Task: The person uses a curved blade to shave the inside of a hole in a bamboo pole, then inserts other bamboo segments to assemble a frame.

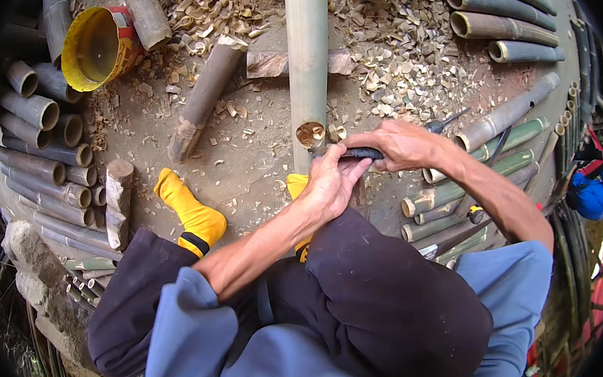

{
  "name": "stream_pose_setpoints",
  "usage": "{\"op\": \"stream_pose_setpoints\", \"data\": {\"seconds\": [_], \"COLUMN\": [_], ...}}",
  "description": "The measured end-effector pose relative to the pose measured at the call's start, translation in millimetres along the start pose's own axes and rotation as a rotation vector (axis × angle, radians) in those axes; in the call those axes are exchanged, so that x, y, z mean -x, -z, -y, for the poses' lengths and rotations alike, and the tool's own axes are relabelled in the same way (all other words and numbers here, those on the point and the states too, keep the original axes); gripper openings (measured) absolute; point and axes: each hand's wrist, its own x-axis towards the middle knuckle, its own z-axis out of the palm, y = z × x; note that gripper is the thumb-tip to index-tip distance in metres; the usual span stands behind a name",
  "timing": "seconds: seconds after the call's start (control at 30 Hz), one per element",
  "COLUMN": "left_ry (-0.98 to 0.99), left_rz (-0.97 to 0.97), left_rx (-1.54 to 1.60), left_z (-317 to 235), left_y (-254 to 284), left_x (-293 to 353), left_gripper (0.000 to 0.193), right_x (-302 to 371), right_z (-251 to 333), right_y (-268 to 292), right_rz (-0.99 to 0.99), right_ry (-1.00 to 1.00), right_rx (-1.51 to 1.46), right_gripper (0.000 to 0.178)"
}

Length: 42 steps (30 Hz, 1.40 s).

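Item: bamboo pole (307,53), long, pale green, lying on bare earth and running away from the person; its cut near end (310,133) sits just ahead of the knees, hollow and ragged at the rim.

Left hand (331,182): directly below the pole's near end, fingers curled around the dark handle (362,154) of a tool, clenched.

Right hand (401,144): just right of the pole's near end, clamped over the same handle from above. The blade is hidden behind the hands; probably a knife or small drawknife set against the pole's end, though the view does not settle it.

Right of the pole: a thin dark hooked tool (448,120), then stacked bamboo tubes (501,24) and slimmer green lengths (477,174).

Left of the pole: a short split log (202,100), a yellow bucket (95,45) on its side, a chunky wood block (118,201), more grey tubes (35,138). Chips (391,61) litter the ground on both sides.

Below the pole's end: yellow socks (190,211), one foot either side.

Handling note: with both hands on one handle, the cut seems best kept shallow and drawn along the grain, wrists low, the pole braced between the feet so its end does not roll, and the edge angled away from the toes.
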Motion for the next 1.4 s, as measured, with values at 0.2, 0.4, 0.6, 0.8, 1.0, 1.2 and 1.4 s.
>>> {"op": "stream_pose_setpoints", "data": {"seconds": [0.2, 0.4, 0.6, 0.8, 1.0, 1.2, 1.4], "left_ry": [0.158, 0.168, -0.295, -0.716, -0.255, -0.697, -0.191], "left_rz": [-0.156, 0.029, 0.328, 0.004, 0.18, 0.43, 0.26], "left_rx": [-0.464, -1.167, -1.022, -1.607, -2.411, -2.879, -2.471], "left_z": [-24.2, -58.2, -21.2, -85.4, -161.9, -212.6, -214.8], "left_y": [10.0, 41.9, 39.5, 14.0, 25.3, -10.1, 7.2], "left_x": [6.3, -3.5, 56.5, 73.4, 115.2, 66.3, 46.4], "left_gripper": [0.026, 0.024, 0.069, 0.046, 0.046, 0.034, 0.033], "right_x": [2.8, -30.7, -2.7, -2.6, -85.0, -123.1, -118.9], "right_z": [26.5, 87.7, 81.8, 117.6, 109.3, 109.6, 85.2], "right_y": [-70.9, -124.5, -112.5, -8.7, -79.5, -70.8, -60.1], "right_rz": [-0.268, -0.525, -0.857, -1.123, -0.772, -0.929, -0.573], "right_ry": [-0.15, -0.509, -0.257, -0.1, 0.204, 0.036, -0.003], "right_rx": [-0.533, -0.78, -0.865, 0.123, 0.289, -0.299, -0.186], "right_gripper": [0.052, 0.038, 0.046, 0.059, 0.035, 0.056, 0.043]}}
